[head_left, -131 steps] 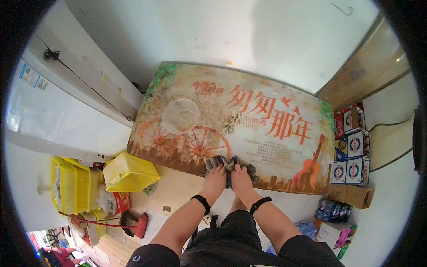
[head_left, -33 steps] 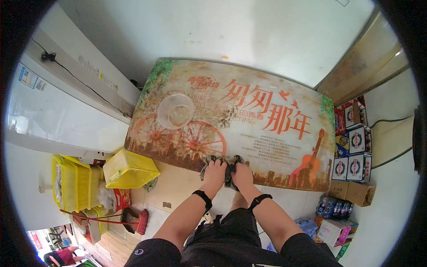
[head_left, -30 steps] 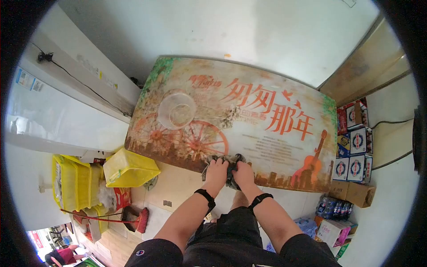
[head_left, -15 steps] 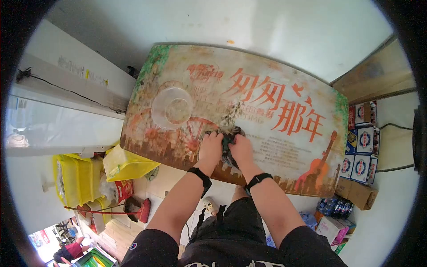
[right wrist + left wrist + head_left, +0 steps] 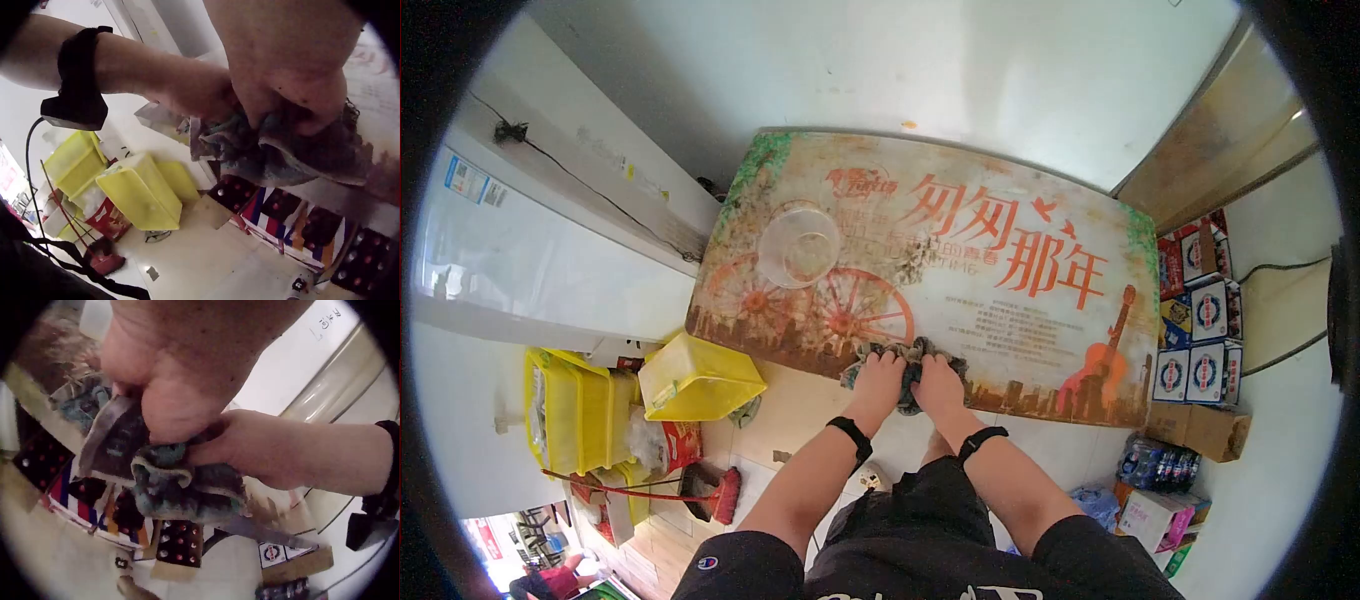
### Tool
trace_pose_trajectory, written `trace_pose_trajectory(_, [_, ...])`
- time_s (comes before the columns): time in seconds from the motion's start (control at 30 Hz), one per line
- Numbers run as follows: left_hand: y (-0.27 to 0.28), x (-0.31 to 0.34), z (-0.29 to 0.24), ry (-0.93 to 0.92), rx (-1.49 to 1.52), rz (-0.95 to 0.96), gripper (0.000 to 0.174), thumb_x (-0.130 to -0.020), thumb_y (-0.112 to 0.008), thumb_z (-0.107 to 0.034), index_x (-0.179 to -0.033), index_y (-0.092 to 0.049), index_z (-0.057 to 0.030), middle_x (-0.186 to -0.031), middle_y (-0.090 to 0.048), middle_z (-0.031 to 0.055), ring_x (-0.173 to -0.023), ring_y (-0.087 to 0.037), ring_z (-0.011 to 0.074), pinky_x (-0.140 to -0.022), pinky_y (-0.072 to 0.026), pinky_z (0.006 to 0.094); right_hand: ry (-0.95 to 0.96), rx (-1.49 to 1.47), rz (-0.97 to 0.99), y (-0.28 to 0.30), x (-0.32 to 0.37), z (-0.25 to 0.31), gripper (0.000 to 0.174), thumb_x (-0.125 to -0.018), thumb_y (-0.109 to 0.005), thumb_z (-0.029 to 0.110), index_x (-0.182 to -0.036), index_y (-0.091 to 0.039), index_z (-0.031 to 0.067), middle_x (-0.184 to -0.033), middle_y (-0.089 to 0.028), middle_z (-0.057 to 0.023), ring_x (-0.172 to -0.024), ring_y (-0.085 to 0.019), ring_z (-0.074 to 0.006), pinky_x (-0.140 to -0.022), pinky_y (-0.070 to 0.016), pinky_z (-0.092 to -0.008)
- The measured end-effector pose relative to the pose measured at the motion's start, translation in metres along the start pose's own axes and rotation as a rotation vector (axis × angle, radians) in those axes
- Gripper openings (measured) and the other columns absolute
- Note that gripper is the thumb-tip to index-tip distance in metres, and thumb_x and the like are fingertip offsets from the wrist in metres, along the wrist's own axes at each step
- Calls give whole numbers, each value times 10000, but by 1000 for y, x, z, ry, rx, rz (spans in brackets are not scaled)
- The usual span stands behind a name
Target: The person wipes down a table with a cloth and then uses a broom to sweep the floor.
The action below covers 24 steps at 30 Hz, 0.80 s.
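A wet-looking grey-green cloth point(image 5: 920, 350) lies bunched over the near edge of a printed tabletop point(image 5: 1020, 350), partly hanging down its side. My left hand point(image 5: 878, 380) grips the cloth's left part, and close beside it my right hand point(image 5: 938, 384) grips the right part. In the left wrist view, folds of the cloth point(image 5: 181, 494) droop below the fingers, which are mostly hidden. The right wrist view has both hands bunching the cloth point(image 5: 269, 150) at the table's rim. Farther back on the left of the tabletop stands a clear plastic tub point(image 5: 798, 248).
Yellow plastic crates point(image 5: 700, 378) stand on the floor at left, near a red broom point(image 5: 722, 496). Stacked cartons point(image 5: 1205, 370) and packed bottles point(image 5: 1158, 465) line the right. Crates of bottles point(image 5: 281, 212) sit under the table. A white wall point(image 5: 880, 70) rises behind.
Half a second ago both hands had the cloth farther in on the tabletop; now they have drawn it back to the near edge. The tub stays in place.
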<state>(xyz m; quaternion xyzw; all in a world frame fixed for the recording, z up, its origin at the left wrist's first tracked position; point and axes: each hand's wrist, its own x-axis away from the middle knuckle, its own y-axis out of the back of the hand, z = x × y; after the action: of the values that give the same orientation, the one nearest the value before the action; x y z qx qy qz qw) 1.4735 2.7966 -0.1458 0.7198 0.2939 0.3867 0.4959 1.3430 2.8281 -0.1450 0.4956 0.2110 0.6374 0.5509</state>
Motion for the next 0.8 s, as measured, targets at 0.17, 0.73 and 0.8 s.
trace_pose_trajectory(0.17, [-3,3,-3,161,38,31,219,-798,-571,-62,-1015,-551,-82,-1023,-544,112,-987,-539,309,-819,-480,372,7,21,-61,-15,-7,3,300,-745,-693,99,-975,-523,9,-977,-540,-175,-910,-601,-348,-756,-522,-406])
trace_pose_trajectory(0.73, [18,-63,39,262,133,-40,232,-814,-536,-36,-1042,-543,-76,-1055,-543,145,-997,-541,335,-824,-481,406,-69,-148,-144,13,-76,32,247,-719,-709,152,-870,-558,27,-904,-584,-163,-893,-581,-368,-761,-481,-448])
trace_pose_trajectory(0.8, [25,-71,45,280,125,-55,227,-814,-536,-36,-1039,-546,-65,-1043,-550,148,-998,-541,340,-836,-473,411,-77,-125,-102,17,-92,35,245,-744,-691,142,-916,-569,18,-928,-590,-168,-912,-581,-372,-782,-489,-457])
